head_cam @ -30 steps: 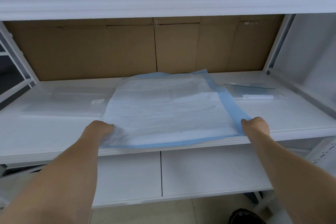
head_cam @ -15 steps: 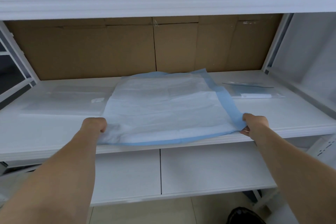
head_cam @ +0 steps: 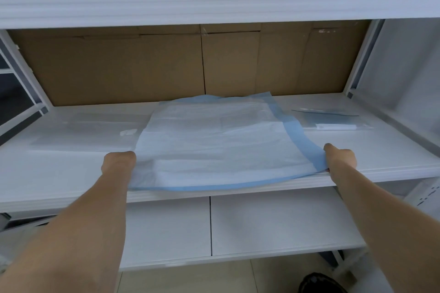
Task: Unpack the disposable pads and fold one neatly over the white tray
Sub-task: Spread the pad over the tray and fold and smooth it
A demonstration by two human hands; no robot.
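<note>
Your left hand (head_cam: pixel 118 162) and right hand (head_cam: pixel 340 157) each pinch a near corner of the disposable pad (head_cam: pixel 214 143), at 8 and 4 o'clock of the sheet. The pad lies spread on the white shelf (head_cam: pixel 59 173) (tray not distinguishable). Step: spreading. Next, likely lift both corners evenly toward 12 o'clock to fold.

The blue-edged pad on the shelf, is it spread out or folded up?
Spread out: the pad lies open, left hand and right hand gripping its near corners.

Pad (head_cam: pixel 214 143): matt crinkled paper-like sheet, blue plastic border; shelf (head_cam: pixel 357 150) smooth matt white; cardboard (head_cam: pixel 142 66) backing.
</note>
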